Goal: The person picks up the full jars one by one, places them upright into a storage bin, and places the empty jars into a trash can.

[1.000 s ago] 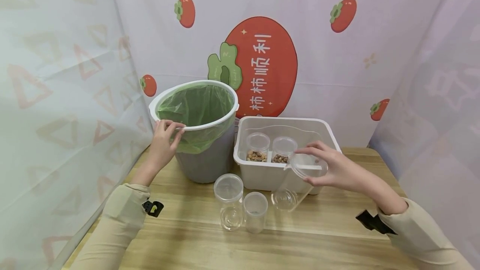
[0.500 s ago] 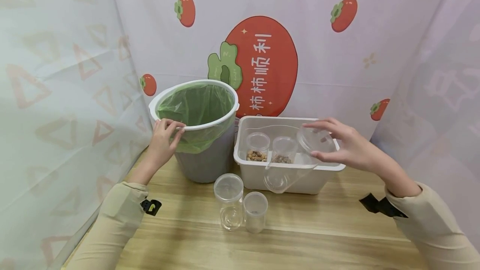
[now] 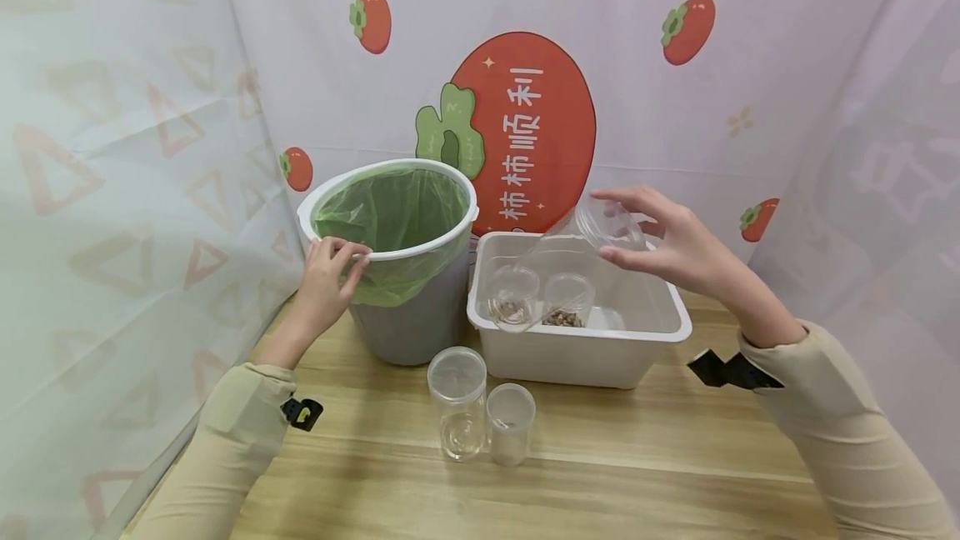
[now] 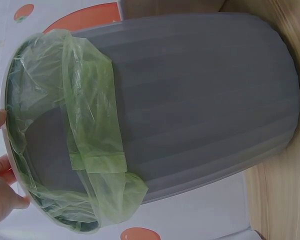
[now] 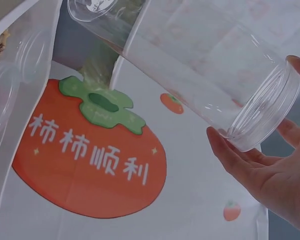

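My left hand (image 3: 327, 277) holds the white rim (image 3: 420, 252) of a grey trash can (image 3: 408, 332), which has a green bag folded over its edge. With fingers and thumb around its lidded end, my right hand (image 3: 678, 244) grips a tall clear jar (image 5: 190, 75). The jar is tilted, its base pointing down and left, above the white bin (image 3: 645, 329). No contents show inside it. Two lidded jars with nuts (image 3: 564, 319) stand in that bin, partly seen through the held jar.
On the wooden table (image 3: 637, 440) in front of the bin stand a taller clear jar (image 3: 459, 390) and a shorter clear jar (image 3: 512, 432), side by side. A printed curtain (image 3: 637, 132) closes off the back and sides.
My right hand has lifted the clear jar from in front of the white bin, up and leftward over it, tilting it more. The left hand stays on the rim.
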`<state>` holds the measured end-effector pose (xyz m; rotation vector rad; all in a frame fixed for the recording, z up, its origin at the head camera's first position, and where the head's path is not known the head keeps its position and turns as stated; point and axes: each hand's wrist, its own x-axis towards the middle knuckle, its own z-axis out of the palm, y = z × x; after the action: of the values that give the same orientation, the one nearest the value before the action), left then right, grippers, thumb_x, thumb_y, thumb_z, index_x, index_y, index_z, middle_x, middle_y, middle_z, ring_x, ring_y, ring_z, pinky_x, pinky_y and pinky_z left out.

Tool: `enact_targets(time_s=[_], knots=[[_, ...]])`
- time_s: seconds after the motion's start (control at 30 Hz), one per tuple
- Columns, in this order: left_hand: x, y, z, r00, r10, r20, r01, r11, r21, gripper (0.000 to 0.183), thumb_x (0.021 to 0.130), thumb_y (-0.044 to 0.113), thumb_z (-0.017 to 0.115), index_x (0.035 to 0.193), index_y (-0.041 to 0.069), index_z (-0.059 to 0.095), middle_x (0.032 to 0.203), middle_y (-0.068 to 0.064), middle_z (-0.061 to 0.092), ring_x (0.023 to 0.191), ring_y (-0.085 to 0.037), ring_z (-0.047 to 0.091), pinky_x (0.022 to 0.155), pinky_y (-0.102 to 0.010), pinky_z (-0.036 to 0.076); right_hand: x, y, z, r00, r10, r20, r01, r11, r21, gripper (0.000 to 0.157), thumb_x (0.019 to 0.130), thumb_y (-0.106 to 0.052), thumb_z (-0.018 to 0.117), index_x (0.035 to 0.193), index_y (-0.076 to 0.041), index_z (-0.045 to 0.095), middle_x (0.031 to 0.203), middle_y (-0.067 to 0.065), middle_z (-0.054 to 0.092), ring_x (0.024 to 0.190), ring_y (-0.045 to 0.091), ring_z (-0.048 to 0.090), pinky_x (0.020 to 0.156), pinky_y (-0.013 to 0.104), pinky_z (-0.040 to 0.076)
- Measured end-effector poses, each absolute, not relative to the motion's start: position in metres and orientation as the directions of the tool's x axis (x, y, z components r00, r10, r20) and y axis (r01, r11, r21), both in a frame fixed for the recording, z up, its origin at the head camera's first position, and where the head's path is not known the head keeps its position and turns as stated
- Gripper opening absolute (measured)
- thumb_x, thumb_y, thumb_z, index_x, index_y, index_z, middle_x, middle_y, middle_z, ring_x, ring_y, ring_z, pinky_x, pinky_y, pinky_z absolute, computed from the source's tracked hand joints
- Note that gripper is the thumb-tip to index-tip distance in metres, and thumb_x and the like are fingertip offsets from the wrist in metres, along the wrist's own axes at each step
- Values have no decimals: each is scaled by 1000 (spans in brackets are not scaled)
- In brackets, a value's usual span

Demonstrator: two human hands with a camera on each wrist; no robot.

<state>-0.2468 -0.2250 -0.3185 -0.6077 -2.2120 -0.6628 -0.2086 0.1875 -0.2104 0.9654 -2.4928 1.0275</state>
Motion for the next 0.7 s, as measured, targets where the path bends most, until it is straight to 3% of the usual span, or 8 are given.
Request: enact_targets(time_s=[0.13,0.37,0.53,0.7], knots=[[-246,-225,-318,-619,216,755,595,757,270,8,82,3,60,90,1,61,87,-16,47,85,-31,45,97,-56,16,-215,179,-204,-742,-467,481,-670,492,-556,57,76,-12,69,128,-16,47,120,6,49,104,22,47,90,47,38],[-247,-225,-318,-601,221,768,608,750,260,8,81,2,61,89,0,61,86,-17,47,83,-31,44,92,-52,21,-228,165,-194,-737,-439,513,-675,451,-584,57,77,-12,68,129,-16,46,124,7,47,108,23,44,91,49,37],[-247,-225,-319,-599,224,769,611,748,258,8,81,2,61,89,0,60,86,-17,47,82,-31,44,92,-53,21,-237,155,-187,-738,-405,540,-675,422,-605,54,78,-12,67,129,-14,46,122,6,47,106,20,44,91,45,39],[-247,-225,-319,-595,230,770,615,747,252,9,81,2,61,89,0,60,86,-17,47,82,-31,44,91,-53,21,-245,143,-180,-746,-349,567,-666,416,-620,52,79,-15,66,128,-15,47,118,5,49,98,16,47,83,32,46]])
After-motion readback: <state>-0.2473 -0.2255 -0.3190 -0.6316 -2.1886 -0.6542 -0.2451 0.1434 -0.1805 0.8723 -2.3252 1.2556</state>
